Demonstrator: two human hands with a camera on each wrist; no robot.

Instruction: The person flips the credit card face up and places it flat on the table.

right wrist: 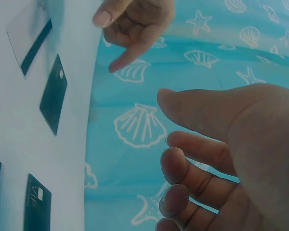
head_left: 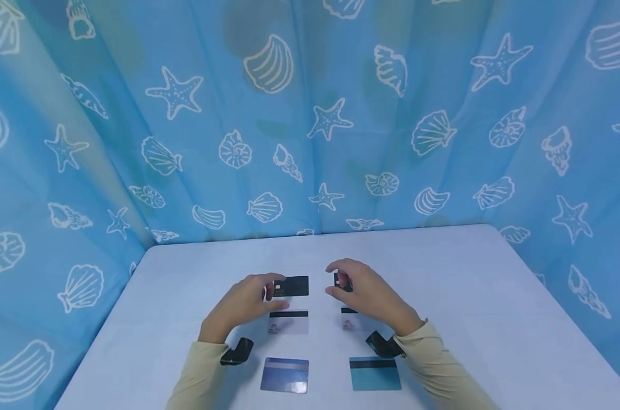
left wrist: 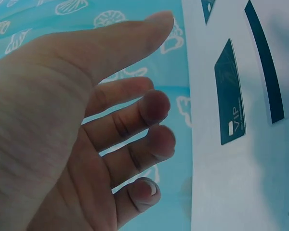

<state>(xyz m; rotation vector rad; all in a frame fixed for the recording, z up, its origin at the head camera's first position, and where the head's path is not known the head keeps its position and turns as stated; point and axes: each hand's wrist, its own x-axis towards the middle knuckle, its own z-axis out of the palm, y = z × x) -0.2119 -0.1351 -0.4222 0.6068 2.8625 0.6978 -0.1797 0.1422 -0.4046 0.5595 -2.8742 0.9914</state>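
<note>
My left hand (head_left: pixel 244 300) hovers at the left end of a black VIP card (left wrist: pixel 229 96), with thumb and fingers apart and nothing between them. To its right, my right hand (head_left: pixel 365 289) is held over a second black VIP card (right wrist: pixel 37 204), partly covering it in the head view. Its thumb and loosely bent fingers hold nothing. Both wrist views show the hands raised above the table, and the black cards lie flat, side by side with a gap between them.
Nearer me lie two pale cards with black stripes, a left one (head_left: pixel 294 325) and a right one (head_left: pixel 358 323) partly hidden by my hand. Closer still are a blue card (head_left: pixel 284 377) and a teal card (head_left: pixel 375 378). A blue seashell curtain (head_left: pixel 310 159) hangs behind the white table (head_left: pixel 443 267).
</note>
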